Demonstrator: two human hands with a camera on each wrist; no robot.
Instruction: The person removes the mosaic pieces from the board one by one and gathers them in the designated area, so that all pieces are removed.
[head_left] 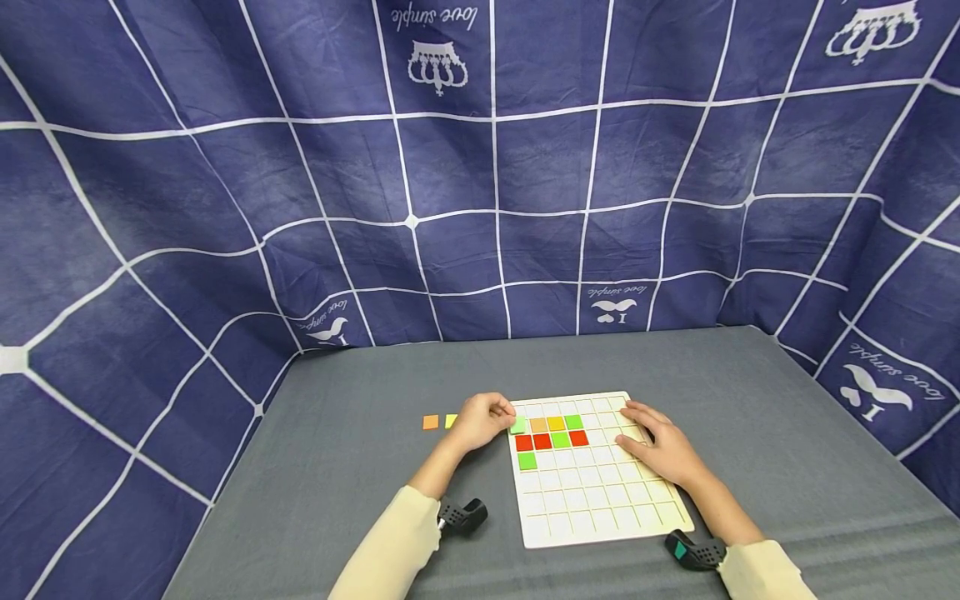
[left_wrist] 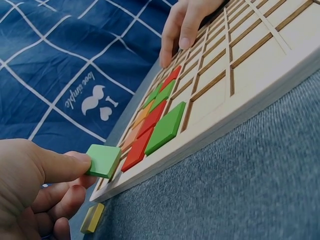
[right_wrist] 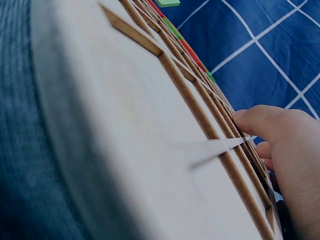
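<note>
My left hand (head_left: 482, 422) pinches a light green square tile (left_wrist: 104, 160) between thumb and fingers. It holds the tile over the left edge of a pale wooden grid board (head_left: 611, 500), tilted in the left wrist view. Beside it in the same row sit a light orange tile, a yellow-orange tile (head_left: 556, 423) and a green tile (head_left: 573, 422). Below them runs a row of red and green tiles, with a green tile (head_left: 527, 461) under its left end. My right hand (head_left: 663, 446) rests at the board's right side, fingers extended and loosely bent, holding nothing.
Left of the board, an orange tile (head_left: 431, 422) and a yellow tile (left_wrist: 92, 218) lie on the grey cloth-covered table (head_left: 337, 500). A dark blue curtain (head_left: 450, 167) with white lines hangs behind and around the table. Each wrist carries a black band.
</note>
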